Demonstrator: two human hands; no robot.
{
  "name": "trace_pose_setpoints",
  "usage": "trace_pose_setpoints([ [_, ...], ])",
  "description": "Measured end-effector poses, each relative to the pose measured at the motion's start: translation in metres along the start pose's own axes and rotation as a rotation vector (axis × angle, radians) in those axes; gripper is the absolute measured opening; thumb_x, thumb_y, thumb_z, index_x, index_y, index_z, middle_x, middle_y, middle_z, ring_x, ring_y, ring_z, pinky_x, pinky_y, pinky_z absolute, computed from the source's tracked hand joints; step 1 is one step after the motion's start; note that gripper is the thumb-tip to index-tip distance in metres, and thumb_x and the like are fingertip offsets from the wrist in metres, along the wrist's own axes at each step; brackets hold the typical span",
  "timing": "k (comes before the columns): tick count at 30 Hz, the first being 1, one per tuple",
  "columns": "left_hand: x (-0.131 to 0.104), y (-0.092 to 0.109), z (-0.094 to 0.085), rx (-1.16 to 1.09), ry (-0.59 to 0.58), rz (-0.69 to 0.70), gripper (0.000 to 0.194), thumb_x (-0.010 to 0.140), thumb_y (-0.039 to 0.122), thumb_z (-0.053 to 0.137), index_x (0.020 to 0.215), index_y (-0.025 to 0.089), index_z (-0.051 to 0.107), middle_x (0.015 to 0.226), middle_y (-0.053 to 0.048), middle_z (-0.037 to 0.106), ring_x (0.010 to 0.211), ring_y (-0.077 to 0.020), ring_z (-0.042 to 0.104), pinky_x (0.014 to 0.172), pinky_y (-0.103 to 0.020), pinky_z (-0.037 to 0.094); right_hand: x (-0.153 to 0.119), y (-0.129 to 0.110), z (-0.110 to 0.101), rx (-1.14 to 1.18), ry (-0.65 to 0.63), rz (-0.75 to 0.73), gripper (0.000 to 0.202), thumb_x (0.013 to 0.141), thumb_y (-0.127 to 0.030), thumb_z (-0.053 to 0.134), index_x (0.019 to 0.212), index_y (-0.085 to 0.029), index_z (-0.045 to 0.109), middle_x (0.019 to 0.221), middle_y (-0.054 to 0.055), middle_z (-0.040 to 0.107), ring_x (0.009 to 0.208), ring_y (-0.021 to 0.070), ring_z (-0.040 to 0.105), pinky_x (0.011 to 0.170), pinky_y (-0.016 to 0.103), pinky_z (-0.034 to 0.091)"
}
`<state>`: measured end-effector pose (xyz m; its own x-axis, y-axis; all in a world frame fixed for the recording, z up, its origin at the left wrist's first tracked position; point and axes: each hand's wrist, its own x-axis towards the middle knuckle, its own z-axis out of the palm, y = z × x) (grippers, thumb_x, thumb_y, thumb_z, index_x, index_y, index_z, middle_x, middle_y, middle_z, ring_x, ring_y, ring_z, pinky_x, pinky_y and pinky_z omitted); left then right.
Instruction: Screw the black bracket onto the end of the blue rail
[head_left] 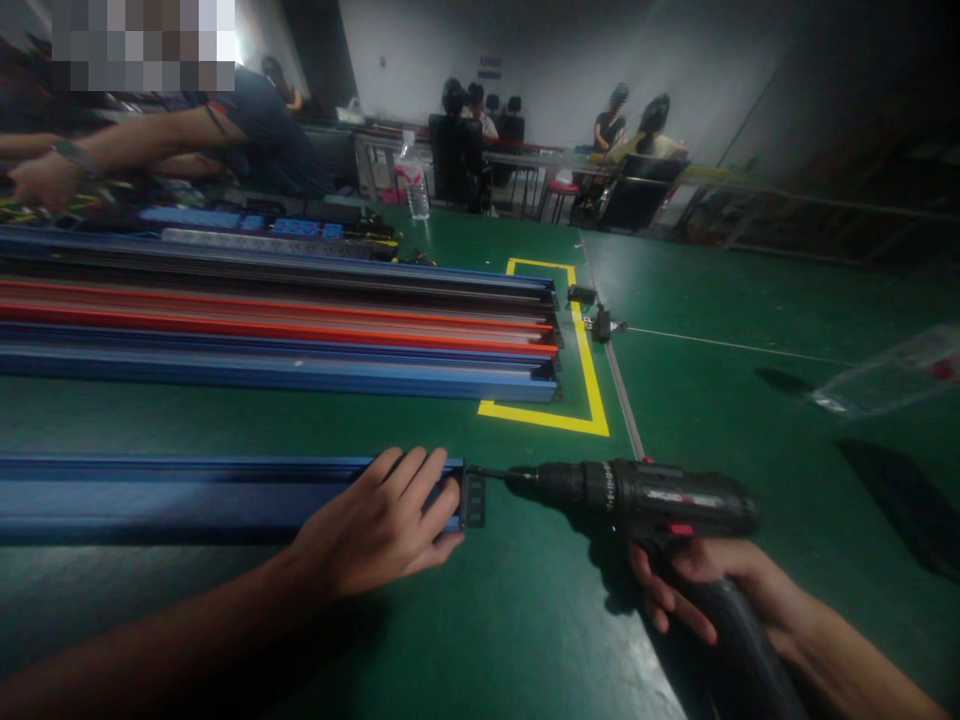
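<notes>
My left hand (390, 525) is closed over the right end of a long blue metal channel (165, 500) lying on the green table. A black slotted end bracket (475, 502) sticks out past my fingers at that end. In my right hand (720, 590) is a black cordless drill (675, 495), my fingers wrapped round its handle. The drill lies roughly level and points left. Its long thin bit (491, 472) reaches the upper part of the bracket; whether it sits in a screw I cannot tell.
Beyond lie several blue and red channels (300, 330) side by side, ending inside yellow tape (592, 390). Small black parts (602, 323) rest near a table seam. A bottle (414, 180) stands behind; a clear bottle (892, 375) and dark phone-like slab (900, 500) lie right. A co-worker's arm (150, 140) reaches in.
</notes>
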<state>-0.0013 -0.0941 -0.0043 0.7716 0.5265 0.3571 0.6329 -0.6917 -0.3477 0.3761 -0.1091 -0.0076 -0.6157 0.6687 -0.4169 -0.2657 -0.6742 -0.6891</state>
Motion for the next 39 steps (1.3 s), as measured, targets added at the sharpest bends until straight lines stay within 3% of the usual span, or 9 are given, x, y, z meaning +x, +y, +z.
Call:
trace_pose_setpoints([
  [6, 0.001, 0.000, 0.001, -0.012, 0.038, -0.006, 0.028, 0.094, 0.038, 0.059, 0.102, 0.011, 0.061, 0.112, -0.024, 0.067, 0.100, -0.0335, 0.067, 0.083, -0.046, 0.055, 0.002, 0.003, -0.003, 0.011, -0.024, -0.026, 0.034, 0.073, -0.028, 0.066, 0.093, -0.003, 0.078, 0.068, 0.008, 0.074, 0.042, 0.0096, 0.060, 0.067, 0.029, 0.059],
  [9, 0.000, 0.001, 0.002, -0.007, 0.064, 0.003, 0.031, 0.093, 0.038, 0.060, 0.109, 0.012, 0.058, 0.114, -0.024, 0.067, 0.101, -0.0332, 0.067, 0.084, -0.047, 0.056, 0.002, 0.002, -0.002, 0.005, -0.022, -0.032, 0.035, 0.073, -0.027, 0.065, 0.094, -0.002, 0.077, 0.071, 0.010, 0.076, 0.042, 0.0094, 0.061, 0.068, 0.030, 0.060],
  [18, -0.006, -0.002, 0.003, -0.032, -0.013, 0.041, 0.034, 0.094, 0.037, 0.060, 0.123, 0.021, 0.054, 0.117, -0.022, 0.065, 0.100, -0.0329, 0.067, 0.085, -0.048, 0.055, 0.002, 0.001, -0.005, -0.005, -0.047, -0.033, 0.037, 0.073, -0.026, 0.063, 0.096, -0.001, 0.078, 0.073, 0.013, 0.077, 0.043, 0.0095, 0.059, 0.072, 0.033, 0.061],
  [27, -0.002, -0.001, 0.006, -0.033, 0.009, 0.016, 0.033, 0.093, 0.037, 0.060, 0.116, 0.013, 0.059, 0.116, -0.025, 0.066, 0.098, -0.0346, 0.067, 0.078, -0.046, 0.055, 0.001, -0.001, -0.006, -0.003, -0.059, -0.011, 0.035, 0.075, -0.025, 0.061, 0.097, -0.003, 0.077, 0.073, 0.011, 0.076, 0.044, 0.0097, 0.058, 0.073, 0.034, 0.059],
  [34, -0.005, 0.000, 0.003, -0.020, 0.035, -0.005, 0.033, 0.092, 0.038, 0.064, 0.111, 0.012, 0.062, 0.117, -0.024, 0.067, 0.105, -0.0342, 0.066, 0.088, -0.047, 0.054, 0.003, -0.002, -0.002, 0.036, -0.106, -0.038, 0.033, 0.077, -0.022, 0.060, 0.098, -0.001, 0.075, 0.076, 0.012, 0.076, 0.045, 0.0088, 0.059, 0.075, 0.034, 0.060],
  [39, -0.012, 0.001, 0.006, -0.054, 0.106, -0.063, 0.046, 0.091, 0.043, 0.067, 0.121, 0.009, 0.060, 0.123, -0.022, 0.065, 0.113, -0.0346, 0.063, 0.097, -0.050, 0.052, 0.003, 0.002, -0.009, 0.054, -0.119, -0.054, 0.034, 0.080, -0.023, 0.059, 0.102, -0.001, 0.074, 0.076, 0.012, 0.076, 0.046, 0.0097, 0.062, 0.075, 0.034, 0.061],
])
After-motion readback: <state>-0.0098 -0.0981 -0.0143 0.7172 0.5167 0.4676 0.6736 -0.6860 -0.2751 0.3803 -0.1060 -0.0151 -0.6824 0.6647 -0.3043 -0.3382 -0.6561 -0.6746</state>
